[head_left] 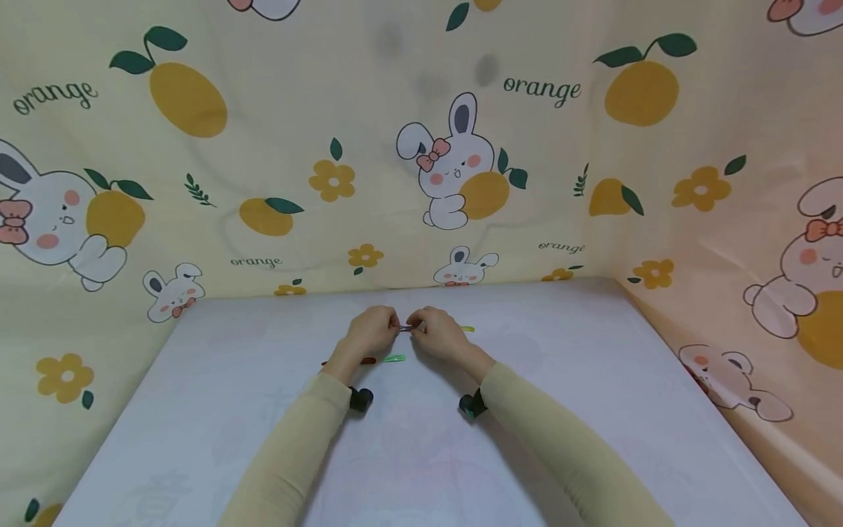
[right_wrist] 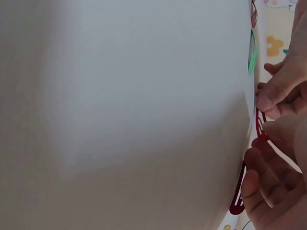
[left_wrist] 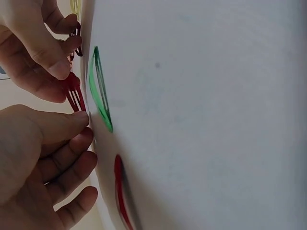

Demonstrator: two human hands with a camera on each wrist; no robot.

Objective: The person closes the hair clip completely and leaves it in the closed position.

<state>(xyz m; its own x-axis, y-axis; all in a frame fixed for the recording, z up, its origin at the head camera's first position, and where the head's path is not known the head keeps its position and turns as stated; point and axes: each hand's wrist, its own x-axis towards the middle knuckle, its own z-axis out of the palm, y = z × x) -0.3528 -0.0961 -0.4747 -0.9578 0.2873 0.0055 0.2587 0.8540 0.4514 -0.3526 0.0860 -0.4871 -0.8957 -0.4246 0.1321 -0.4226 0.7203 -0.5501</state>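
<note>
A red snap hair clip (left_wrist: pixel 75 96) is stretched between both hands, above the far part of the white table (head_left: pixel 421 439). My left hand (head_left: pixel 374 329) pinches one end of it between thumb and index finger. At its other end, my right hand (head_left: pixel 435 333) grips with thumb and fingertips, which partly cover the clip. A dark red hair clip (right_wrist: pixel 237 194) lies close by the right hand's lower fingers. Nearer my body than the left hand lies a green hair clip (head_left: pixel 394 358), with another red clip (left_wrist: pixel 122 194) beside it, partly hidden by the left wrist in the head view.
A yellow hair clip (head_left: pixel 467 329) lies just right of the right hand. Behind the table hangs a cream cloth (head_left: pixel 369 110) printed with rabbits and oranges, and it continues along the right side. Dark wrist cameras (head_left: pixel 361 400) hang under both forearms.
</note>
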